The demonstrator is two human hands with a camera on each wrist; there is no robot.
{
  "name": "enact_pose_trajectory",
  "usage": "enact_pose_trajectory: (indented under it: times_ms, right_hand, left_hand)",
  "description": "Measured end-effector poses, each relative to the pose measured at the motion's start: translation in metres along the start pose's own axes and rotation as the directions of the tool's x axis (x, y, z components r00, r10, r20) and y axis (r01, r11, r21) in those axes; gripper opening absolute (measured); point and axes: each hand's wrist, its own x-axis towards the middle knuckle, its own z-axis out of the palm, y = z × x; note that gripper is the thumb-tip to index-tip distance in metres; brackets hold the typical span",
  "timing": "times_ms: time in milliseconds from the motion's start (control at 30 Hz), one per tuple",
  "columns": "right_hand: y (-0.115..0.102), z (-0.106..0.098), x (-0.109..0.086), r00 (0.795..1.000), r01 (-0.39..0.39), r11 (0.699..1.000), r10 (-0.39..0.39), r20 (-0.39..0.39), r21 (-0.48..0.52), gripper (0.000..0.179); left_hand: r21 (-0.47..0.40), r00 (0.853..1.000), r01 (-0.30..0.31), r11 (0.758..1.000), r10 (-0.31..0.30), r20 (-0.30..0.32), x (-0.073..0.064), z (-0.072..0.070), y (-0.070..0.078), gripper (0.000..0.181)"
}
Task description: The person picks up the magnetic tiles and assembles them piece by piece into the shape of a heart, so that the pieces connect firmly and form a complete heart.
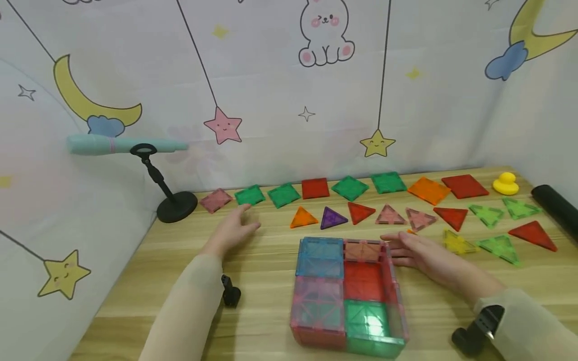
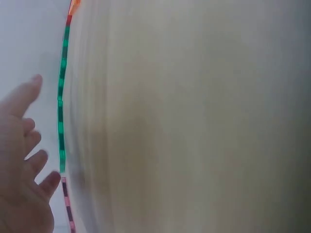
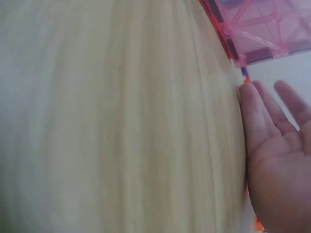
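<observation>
In the head view a box-like structure of translucent magnetic tiles [image 1: 319, 301] stands on the table, with blue and pink tiles on its left half. Its right half is uncovered on top and shows a red tile [image 1: 363, 281] and a green tile [image 1: 367, 318] inside. My right hand [image 1: 422, 255] is beside the structure's back right corner, fingers extended; the right wrist view shows them just short of a pink tile [image 3: 262, 26]. My left hand [image 1: 231, 230] reaches over the back left of the table, fingers loosely spread and holding nothing, nearest a green square tile [image 1: 249, 195].
Square tiles lie in a row along the back edge, including a red one [image 1: 315, 188]. Triangular tiles such as a purple one [image 1: 333, 218] lie before them. A yellow rubber duck [image 1: 505, 184], a black cylinder [image 1: 556, 210] and a black stand [image 1: 177, 205] flank them.
</observation>
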Motion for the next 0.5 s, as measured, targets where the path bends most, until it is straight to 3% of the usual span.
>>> enact_pose_trajectory:
  times_ms: [200, 267, 367, 433, 500]
  right_hand:
    - [0.007, 0.001, 0.0, 1.0, -0.015, 0.999, 0.014, -0.021, -0.048, 0.061]
    - [0.007, 0.002, 0.0, 0.999, -0.022, 0.998, 0.019, -0.042, -0.053, 0.061]
    - [0.007, 0.003, 0.001, 0.998, -0.013, 0.998, 0.008, -0.067, -0.063, 0.06]
    - [0.007, 0.003, 0.001, 0.998, 0.005, 0.997, -0.009, -0.062, -0.073, 0.057]
    - [0.008, 0.002, -0.001, 0.998, -0.009, 0.994, 0.002, -0.061, -0.113, 0.056]
  left_hand:
    - [0.242, 0.996, -0.028, 0.97, 0.006, 0.092, 0.006, 0.001, -0.004, 0.077]
    - [0.296, 0.997, -0.055, 0.954, 0.034, 0.073, 0.002, 0.001, -0.002, 0.069]
    - [0.342, 0.996, -0.085, 0.936, 0.094, -0.009, -0.008, -0.002, 0.002, 0.055]
    - [0.353, 0.996, -0.073, 0.933, 0.09, -0.03, -0.014, -0.003, 0.0, 0.055]
    - [0.327, 0.998, -0.043, 0.944, 0.053, -0.02, -0.018, -0.003, -0.003, 0.059]
